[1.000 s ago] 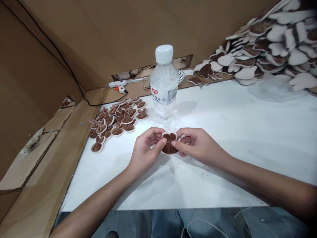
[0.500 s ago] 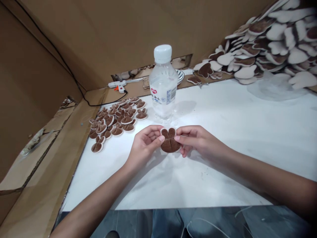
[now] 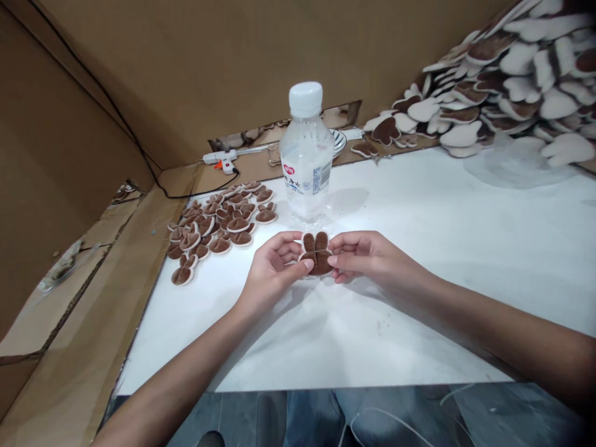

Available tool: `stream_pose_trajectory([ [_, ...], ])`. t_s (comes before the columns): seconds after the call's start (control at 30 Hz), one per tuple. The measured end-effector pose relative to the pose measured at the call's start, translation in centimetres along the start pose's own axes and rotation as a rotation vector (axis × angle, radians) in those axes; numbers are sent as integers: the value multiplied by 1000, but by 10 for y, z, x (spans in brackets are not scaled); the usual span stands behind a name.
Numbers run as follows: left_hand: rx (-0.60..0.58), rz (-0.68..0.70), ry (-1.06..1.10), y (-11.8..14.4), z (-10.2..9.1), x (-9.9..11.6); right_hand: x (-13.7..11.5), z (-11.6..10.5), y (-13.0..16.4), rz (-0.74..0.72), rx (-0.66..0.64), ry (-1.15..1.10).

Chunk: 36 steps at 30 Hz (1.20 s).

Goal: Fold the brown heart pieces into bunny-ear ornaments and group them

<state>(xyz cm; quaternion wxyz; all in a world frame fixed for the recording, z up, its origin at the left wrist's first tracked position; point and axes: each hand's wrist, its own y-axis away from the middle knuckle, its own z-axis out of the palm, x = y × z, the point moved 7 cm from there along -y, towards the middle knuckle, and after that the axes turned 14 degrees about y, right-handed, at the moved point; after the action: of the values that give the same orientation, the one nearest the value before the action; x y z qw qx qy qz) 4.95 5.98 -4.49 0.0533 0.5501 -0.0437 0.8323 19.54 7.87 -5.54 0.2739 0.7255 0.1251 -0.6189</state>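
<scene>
I have the brown patch (image 3: 316, 253) pinched between both hands just above the white table (image 3: 419, 261), near its middle and just in front of the bottle (image 3: 306, 162); my left hand (image 3: 272, 268) clamps its left edge with thumb on top, my right hand (image 3: 363, 256) takes the right edge the same way, so the face stays up where I can see it (its two ears point far). The small patches (image 3: 218, 223) lie grouped far left, the big pile (image 3: 503, 87) far right, the glue gun (image 3: 223, 160) beyond on cardboard
</scene>
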Motion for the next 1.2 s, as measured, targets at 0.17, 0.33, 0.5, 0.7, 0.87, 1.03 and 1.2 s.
stream_pose_trajectory([
  [0.17,4,-1,-9,-1,0,0,2,-2,-2,-2,8,-29],
  [0.33,4,-12,-3,-1,-1,-1,1,-4,-1,1,19,0],
  [0.5,43,-69,107,-1,-2,-4,0,-4,-1,6,19,-92],
  [0.7,61,-87,132,0,-3,-4,-1,-5,-1,12,28,-115],
  [0.87,1,-15,47,0,0,-2,-4,-6,2,6,52,51],
  [1.03,-2,-39,7,0,2,-4,-8,3,4,-30,-49,107],
  [1.2,-3,-56,79,1,3,-4,-5,4,1,-64,-75,126],
])
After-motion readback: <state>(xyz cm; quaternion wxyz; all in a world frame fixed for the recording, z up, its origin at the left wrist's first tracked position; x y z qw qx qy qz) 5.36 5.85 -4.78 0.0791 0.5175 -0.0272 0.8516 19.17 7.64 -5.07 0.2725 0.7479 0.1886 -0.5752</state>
